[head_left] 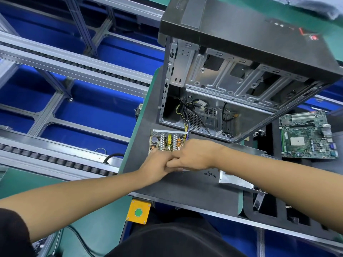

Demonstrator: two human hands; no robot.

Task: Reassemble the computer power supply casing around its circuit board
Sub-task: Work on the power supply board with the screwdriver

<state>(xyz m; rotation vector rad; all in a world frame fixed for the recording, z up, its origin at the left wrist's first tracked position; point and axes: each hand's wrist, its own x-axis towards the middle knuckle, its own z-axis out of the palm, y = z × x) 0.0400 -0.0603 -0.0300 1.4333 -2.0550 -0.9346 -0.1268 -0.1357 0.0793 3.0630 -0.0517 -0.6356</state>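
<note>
Barely begun, by the look of it; circuit board [168,142] bare in its open tray beside the computer case [232,75]; cover plate [235,179] and screws [209,174] lying apart, unfitted; left hand [157,166] and right hand [193,154] met at the tray's near edge, fingers curled, grip impossible to tell.

A black desktop computer tower [241,71] lies open at far right, a green motherboard [307,135] right of it, a yellow box with green button [138,212] near, grey roller conveyors [74,71] left
</note>
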